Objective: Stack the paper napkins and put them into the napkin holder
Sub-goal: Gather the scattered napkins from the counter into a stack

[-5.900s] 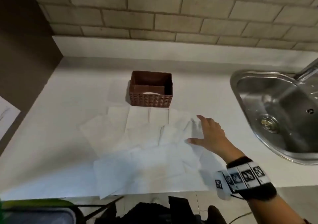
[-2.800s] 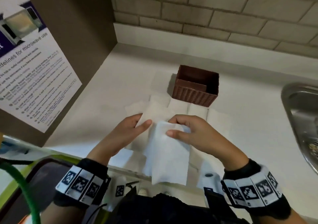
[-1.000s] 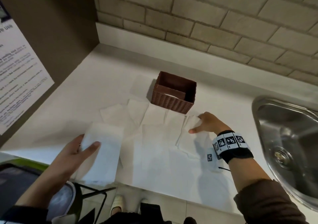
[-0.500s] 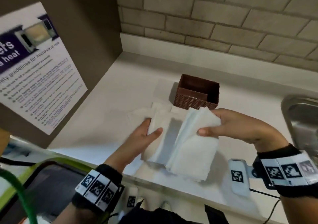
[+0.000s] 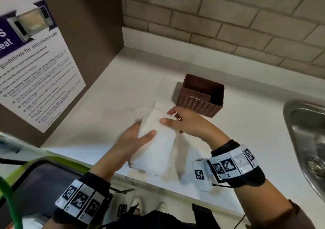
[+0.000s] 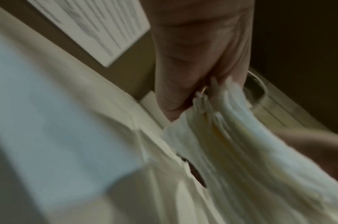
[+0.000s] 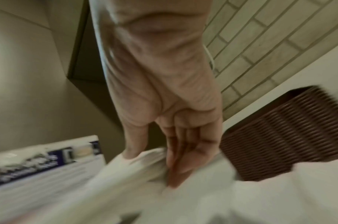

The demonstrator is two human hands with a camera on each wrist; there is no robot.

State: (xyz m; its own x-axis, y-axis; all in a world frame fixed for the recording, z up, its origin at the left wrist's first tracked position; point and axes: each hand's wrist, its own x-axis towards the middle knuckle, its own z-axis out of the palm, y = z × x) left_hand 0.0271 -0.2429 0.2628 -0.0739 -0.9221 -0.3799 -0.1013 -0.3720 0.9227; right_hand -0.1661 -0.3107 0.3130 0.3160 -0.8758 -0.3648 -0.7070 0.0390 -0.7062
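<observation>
Napkins [image 5: 156, 146] in a white stack are held above the surface [image 5: 91, 116], in front of the holder [image 5: 200, 96]. More napkins [image 5: 140, 111] lie flat on the surface left-front of the holder. The left hand [image 5: 133, 140] grips the stack's left edge, thumb on top. The right hand [image 5: 186, 123] pinches its far end, just before the holder.

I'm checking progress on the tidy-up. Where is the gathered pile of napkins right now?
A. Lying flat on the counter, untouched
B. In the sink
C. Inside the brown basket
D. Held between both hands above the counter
D: the left hand and right hand both hold the napkin pile, in front of the brown basket.
</observation>
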